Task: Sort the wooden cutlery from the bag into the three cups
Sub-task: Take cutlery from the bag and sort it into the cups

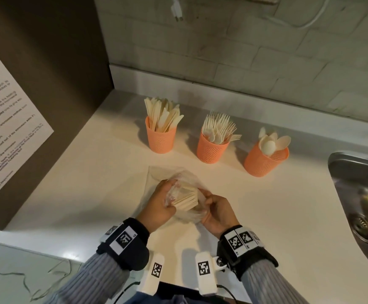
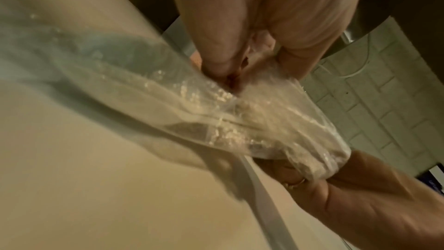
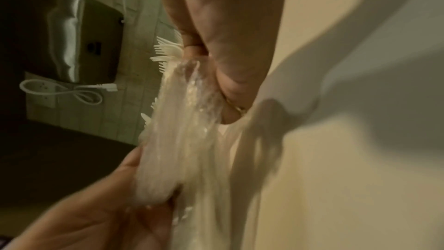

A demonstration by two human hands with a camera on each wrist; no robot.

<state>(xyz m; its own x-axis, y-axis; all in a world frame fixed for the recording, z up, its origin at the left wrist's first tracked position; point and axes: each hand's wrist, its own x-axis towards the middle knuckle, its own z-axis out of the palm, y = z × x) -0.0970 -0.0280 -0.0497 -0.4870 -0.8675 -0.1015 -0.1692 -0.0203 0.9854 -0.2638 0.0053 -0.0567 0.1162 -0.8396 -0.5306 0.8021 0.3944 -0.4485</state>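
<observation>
Head view: three orange perforated cups stand in a row on the white counter [image 1: 91, 172] near the tiled wall. The left cup [image 1: 161, 139] is packed with wooden knives [image 1: 163, 116], the middle cup [image 1: 211, 150] holds forks [image 1: 219, 126] with a few spoon bowls among them, and the right cup [image 1: 264, 163] holds spoons [image 1: 273, 141]. Nearer the person, a clear plastic bag [image 1: 172, 174] lies on the counter with a bundle of wooden cutlery [image 1: 187, 197] inside. The left hand [image 1: 160, 205] curls its fingers round the bag and bundle; the right hand [image 1: 219, 210] grips the bag's near end. A steel sink [image 1: 363, 194] sits at the right.

Left wrist view: the left hand's fingers [image 2: 216, 48] are bunched together, pinching crumpled bag film [image 2: 240, 117]; the right hand [image 2: 348, 197], wearing a ring, clutches the bag's other end.

Right wrist view: blurred. The right hand's fingers [image 3: 228, 75] close on the bag [image 3: 182, 140], the left hand [image 3: 108, 206] holds it from below, and fork tines [image 3: 165, 50] show behind.
</observation>
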